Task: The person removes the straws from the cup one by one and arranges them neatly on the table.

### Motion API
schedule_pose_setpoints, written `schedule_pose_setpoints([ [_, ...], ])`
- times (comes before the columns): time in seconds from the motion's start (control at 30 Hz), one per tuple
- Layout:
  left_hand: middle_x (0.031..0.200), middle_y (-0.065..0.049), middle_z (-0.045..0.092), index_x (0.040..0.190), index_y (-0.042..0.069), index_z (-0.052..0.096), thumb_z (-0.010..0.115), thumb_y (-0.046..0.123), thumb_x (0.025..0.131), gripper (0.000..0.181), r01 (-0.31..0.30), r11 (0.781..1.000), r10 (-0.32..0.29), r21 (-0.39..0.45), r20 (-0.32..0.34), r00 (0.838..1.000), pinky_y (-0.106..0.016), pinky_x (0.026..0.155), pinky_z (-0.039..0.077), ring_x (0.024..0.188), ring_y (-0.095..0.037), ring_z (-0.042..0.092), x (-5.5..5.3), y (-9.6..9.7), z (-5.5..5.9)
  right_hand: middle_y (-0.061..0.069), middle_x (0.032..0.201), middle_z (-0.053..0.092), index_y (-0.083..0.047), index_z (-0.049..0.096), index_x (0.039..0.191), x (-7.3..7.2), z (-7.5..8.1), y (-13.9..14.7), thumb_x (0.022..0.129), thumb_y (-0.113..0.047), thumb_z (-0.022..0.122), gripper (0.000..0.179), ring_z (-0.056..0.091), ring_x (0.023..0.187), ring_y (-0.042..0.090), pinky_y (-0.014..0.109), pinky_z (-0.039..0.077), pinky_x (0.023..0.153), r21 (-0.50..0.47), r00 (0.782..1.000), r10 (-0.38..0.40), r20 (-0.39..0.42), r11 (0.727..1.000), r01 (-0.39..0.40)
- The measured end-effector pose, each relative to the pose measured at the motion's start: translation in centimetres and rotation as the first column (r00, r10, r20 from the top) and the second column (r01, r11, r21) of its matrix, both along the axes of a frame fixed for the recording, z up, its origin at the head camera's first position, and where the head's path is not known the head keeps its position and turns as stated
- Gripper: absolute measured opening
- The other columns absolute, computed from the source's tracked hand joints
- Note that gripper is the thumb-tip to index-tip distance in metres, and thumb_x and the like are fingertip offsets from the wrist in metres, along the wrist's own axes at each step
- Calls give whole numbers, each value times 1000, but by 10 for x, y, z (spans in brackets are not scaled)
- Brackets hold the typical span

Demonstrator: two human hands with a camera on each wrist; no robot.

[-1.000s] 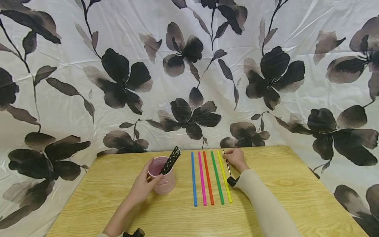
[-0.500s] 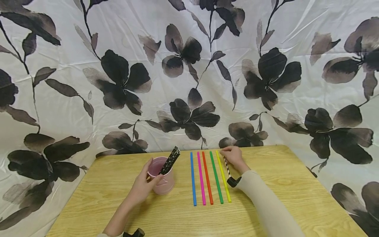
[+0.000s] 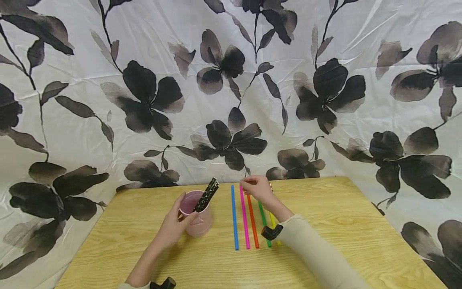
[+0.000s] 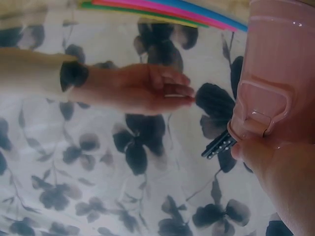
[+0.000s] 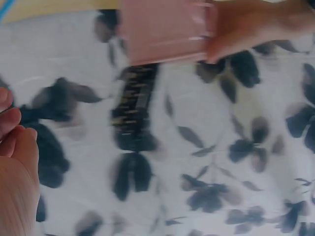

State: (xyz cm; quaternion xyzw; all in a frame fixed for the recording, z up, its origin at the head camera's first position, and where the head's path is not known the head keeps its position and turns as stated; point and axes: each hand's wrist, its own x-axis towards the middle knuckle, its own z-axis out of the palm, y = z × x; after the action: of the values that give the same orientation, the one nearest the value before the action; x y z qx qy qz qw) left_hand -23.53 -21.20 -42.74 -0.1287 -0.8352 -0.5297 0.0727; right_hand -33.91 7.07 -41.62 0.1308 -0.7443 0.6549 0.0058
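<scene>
At left, the pink bucket (image 3: 200, 225) is kept in place by the left hand (image 3: 172, 228), its side grasped as half a second ago. Farther right, the right hand (image 3: 261, 190) has been shifted leftward from the striped straw (image 3: 271, 187); its fingers are loosely bent and nothing is gripped. The bucket is set upright on the tabletop (image 3: 126, 224); a black, light-speckled bundle (image 3: 206, 196) is leaned rightward out of its mouth. Beside it, the blue straw (image 3: 234, 220), magenta straw (image 3: 244, 218), red straw (image 3: 253, 222), green straw (image 3: 262, 214) and yellow straw (image 3: 272, 220) are laid out lengthwise, apart. The striped straw is mostly hidden.
</scene>
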Motion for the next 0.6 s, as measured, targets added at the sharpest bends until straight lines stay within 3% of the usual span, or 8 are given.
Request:
schedule_pose_setpoints([
  [0.13,135,-23,29,141,6,15,61,30,83,77,8,1000,-8,0,-7,1000,-46,93,32,119,-37,34,1,0,0,19,91,62,5,63,99,24,17,-16,83,-11,61,23,59,83,36,40,51,70,-5,995,99,-24,995,-99],
  [0.27,135,-21,29,141,7,15,60,34,83,79,15,1000,-16,-11,-10,1000,-46,93,33,119,-36,35,0,-1,0,20,92,62,4,63,100,40,23,-31,83,-8,61,21,60,82,33,41,51,70,-15,990,137,-40,990,-138],
  [0.6,134,-23,30,141,8,16,61,28,83,76,-9,1000,9,-6,15,1000,-46,93,33,118,-36,36,1,1,3,18,93,63,7,60,104,48,21,-57,81,-6,62,26,61,81,28,37,52,67,-37,986,164,-27,986,-165],
])
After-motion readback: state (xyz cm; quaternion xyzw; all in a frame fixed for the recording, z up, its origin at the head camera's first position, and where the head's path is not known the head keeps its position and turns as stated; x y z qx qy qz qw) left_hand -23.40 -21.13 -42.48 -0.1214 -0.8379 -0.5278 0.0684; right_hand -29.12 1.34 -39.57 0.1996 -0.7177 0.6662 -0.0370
